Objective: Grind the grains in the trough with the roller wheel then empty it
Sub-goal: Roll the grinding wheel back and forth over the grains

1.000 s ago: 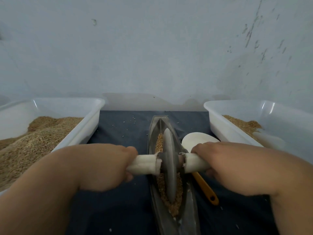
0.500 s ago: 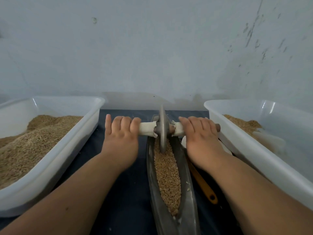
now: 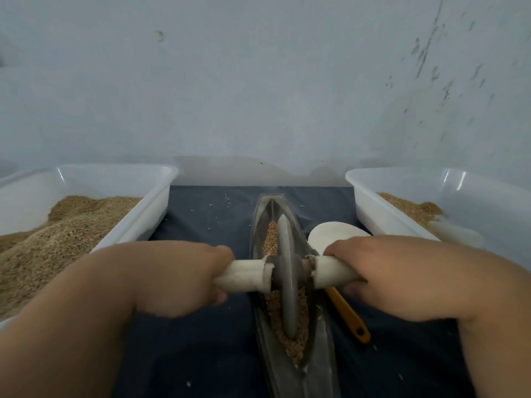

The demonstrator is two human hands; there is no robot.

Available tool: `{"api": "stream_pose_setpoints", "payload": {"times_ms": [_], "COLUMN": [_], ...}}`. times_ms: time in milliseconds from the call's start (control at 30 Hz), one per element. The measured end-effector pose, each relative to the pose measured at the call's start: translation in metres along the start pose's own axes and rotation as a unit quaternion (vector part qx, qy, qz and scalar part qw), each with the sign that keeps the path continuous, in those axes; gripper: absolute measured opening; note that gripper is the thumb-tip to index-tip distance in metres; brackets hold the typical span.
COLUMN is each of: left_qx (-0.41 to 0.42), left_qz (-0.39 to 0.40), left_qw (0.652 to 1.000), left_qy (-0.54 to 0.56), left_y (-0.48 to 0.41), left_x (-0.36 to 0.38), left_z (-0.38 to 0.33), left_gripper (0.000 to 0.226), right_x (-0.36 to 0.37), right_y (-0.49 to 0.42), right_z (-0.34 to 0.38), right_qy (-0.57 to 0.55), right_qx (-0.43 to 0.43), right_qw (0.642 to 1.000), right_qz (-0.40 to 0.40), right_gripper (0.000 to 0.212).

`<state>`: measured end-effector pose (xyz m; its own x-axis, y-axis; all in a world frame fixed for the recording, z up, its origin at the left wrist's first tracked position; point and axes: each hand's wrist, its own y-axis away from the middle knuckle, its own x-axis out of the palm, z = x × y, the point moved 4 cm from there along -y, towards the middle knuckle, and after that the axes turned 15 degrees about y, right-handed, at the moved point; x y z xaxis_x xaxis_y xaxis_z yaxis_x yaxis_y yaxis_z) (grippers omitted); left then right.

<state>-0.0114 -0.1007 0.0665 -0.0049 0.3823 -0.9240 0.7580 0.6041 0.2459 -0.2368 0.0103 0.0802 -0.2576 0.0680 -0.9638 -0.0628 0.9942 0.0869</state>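
The roller wheel is stood upright mid-trough on the counter, sunk into the grains. Its wrapped axle is gripped on both sides, left hand and right hand curled tight, presumably so pressure is shared evenly and tipping is prevented.

Makeshift grain-processing bench: grain-filled tubs, dark cloth, stained wall.

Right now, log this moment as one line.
phase: grinding | left hand: grips left handle | right hand: grips right handle | roller wheel: in trough, on grains | emptying: not yet done
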Motion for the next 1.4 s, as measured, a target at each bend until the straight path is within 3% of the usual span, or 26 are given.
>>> {"api": "stream_pose_setpoints", "payload": {"times_ms": [100,267,400,567,700,833,933,1100,1200,1300,1400], "left_qx": [0.003,-0.028,-0.086,-0.088,-0.033,0.003,-0.013,-0.016,-0.024,-0.065,-0.078], "left_qz": [-0.045,-0.254,-0.366,-0.338,-0.273,-0.107,-0.012,-0.048,-0.162,-0.297,-0.340], "left_qw": [0.999,0.962,0.920,0.932,0.955,0.993,1.000,0.999,0.985,0.942,0.929], "left_qy": [-0.006,-0.094,-0.111,-0.100,-0.114,-0.055,-0.012,0.001,-0.052,-0.141,-0.121], "left_y": [-0.008,-0.043,-0.069,-0.071,-0.050,-0.018,-0.002,-0.010,-0.029,-0.054,-0.066], "left_x": [0.000,0.006,0.014,0.017,0.007,0.003,0.005,0.003,0.005,0.009,0.010], "left_z": [0.000,0.011,0.020,0.027,0.015,0.006,0.002,0.003,0.006,0.011,0.016], "left_gripper": [0.017,0.024,0.049,0.054,0.040,0.021,0.015,0.014,0.017,0.052,0.062], "right_x": [0.006,0.027,0.032,0.030,0.023,0.011,0.005,0.006,0.019,0.033,0.037], "right_y": [-0.010,-0.049,-0.071,-0.071,-0.052,-0.015,0.000,-0.014,-0.039,-0.062,-0.075], "right_z": [-0.004,-0.005,-0.001,0.004,-0.002,-0.004,0.002,0.002,-0.001,-0.005,-0.005], "right_qy": [-0.016,0.065,0.068,0.093,0.072,0.011,0.021,0.000,0.028,0.066,0.070], "right_qx": [0.018,0.113,0.173,0.172,0.108,0.002,-0.023,0.018,0.079,0.148,0.171], "right_qw": [1.000,0.974,0.951,0.950,0.977,0.998,0.999,0.997,0.985,0.964,0.956], "right_qz": [0.011,-0.184,-0.246,-0.244,-0.167,-0.061,-0.039,-0.072,-0.151,-0.210,-0.229], "right_gripper": [0.014,0.044,0.057,0.053,0.045,0.031,0.014,0.020,0.041,0.046,0.048]}}
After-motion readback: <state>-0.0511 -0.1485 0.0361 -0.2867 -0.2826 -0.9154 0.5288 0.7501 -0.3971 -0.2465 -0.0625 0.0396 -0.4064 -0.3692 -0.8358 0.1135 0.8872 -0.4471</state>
